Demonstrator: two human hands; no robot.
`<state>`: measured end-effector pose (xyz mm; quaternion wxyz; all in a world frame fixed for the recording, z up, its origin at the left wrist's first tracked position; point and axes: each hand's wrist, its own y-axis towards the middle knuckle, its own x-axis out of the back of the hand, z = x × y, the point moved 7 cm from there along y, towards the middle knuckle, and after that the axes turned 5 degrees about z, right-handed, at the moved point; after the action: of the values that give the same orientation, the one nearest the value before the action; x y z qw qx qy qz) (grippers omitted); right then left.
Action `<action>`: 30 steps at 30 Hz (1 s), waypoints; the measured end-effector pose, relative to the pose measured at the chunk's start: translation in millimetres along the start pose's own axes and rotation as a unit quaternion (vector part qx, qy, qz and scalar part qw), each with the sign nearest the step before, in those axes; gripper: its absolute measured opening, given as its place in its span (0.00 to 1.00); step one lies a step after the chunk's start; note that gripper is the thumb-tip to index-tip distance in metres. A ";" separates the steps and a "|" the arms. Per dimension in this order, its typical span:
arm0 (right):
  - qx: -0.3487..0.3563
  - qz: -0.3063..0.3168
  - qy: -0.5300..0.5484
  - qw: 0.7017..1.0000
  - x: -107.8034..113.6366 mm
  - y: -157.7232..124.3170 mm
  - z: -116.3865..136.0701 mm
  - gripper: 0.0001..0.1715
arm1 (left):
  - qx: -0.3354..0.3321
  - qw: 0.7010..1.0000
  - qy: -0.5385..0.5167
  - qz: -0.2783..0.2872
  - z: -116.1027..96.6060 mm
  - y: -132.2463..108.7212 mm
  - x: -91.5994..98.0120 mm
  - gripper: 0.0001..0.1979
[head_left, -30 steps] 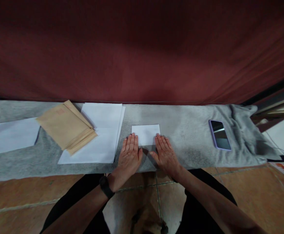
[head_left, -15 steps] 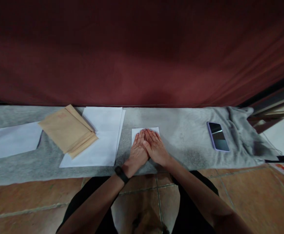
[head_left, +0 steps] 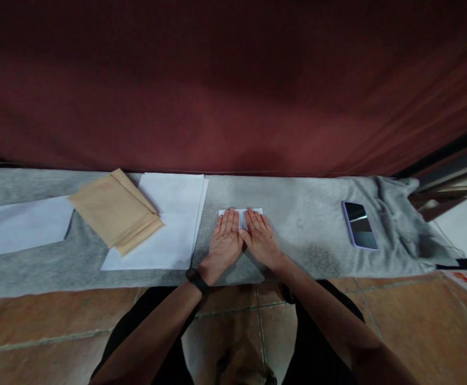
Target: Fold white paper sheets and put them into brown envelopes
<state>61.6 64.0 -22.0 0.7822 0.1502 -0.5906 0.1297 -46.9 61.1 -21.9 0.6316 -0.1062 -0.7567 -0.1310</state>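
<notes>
Both my hands lie flat on a small piece of white paper at the middle of the grey cloth. My left hand, with a dark band on its wrist, covers the paper's left part, fingers stretched out. Over the right part rests my right hand, also palm down with fingers extended. The thumbs meet or nearly meet between them. Only the paper's far edge and a narrow strip between the fingers show; the rest is hidden under the palms.
White sheets lie left of my hands, with a stack of brown envelopes partly on top. Another white sheet is farther left. A phone in a purple case rests on the grey cloth at right. Behind hangs a dark red cloth.
My hands have moved apart sideways, from overlapping at the fingers to lying side by side on the paper. A strip of paper now shows between them.
</notes>
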 end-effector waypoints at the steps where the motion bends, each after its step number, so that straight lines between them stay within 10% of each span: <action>1: -0.003 -0.005 -0.003 1.000 0.4 -0.4 -1.9 0.39 | 0.006 1.000 0.001 0.002 1.8 0.3 1.1 0.32; 30: -0.039 -0.028 -0.017 0.999 8.1 -19.5 -19.2 0.42 | 0.095 0.985 -0.131 -0.056 40.4 -3.3 30.0 0.31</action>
<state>88.2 53.7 -20.7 0.7805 0.1388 -0.6040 0.0819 -90.8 71.3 0.6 0.5255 -0.0192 -0.8469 -0.0786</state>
